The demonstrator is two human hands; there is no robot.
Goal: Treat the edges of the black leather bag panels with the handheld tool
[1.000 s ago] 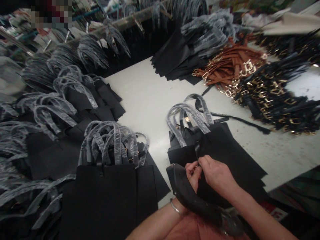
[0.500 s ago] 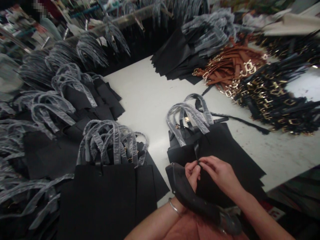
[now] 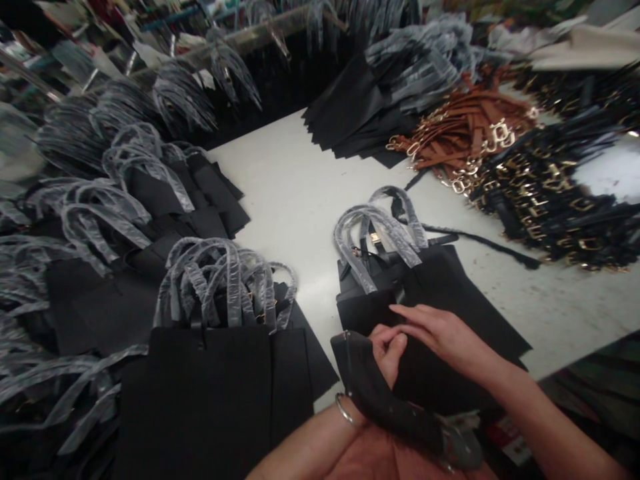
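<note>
A black bag (image 3: 450, 280) with plastic-wrapped handles (image 3: 373, 230) lies flat on the white table (image 3: 295, 193) in front of me. My left hand (image 3: 391, 350) rests on the bag's near edge with its fingers curled; what they hold is hidden. A silver bangle sits on that wrist. A curved black piece (image 3: 367, 390) lies across my left wrist. My right hand (image 3: 443, 333) lies over the bag with its fingers stretched out towards the left, just above my left hand. A thin black strap (image 3: 399, 293) shows on the bag just beyond both hands.
A stack of black bags with wrapped handles (image 3: 225, 293) stands at front left, with more piles (image 3: 115, 180) along the left. Brown straps with gold buckles (image 3: 465, 130) and black straps with buckles (image 3: 555, 193) are heaped at right. Black flat panels (image 3: 350, 113) lie at the back.
Both hands were pinching the thin strap together. My right hand has let go and stretched its fingers out over the bag. My left hand has stayed curled in place.
</note>
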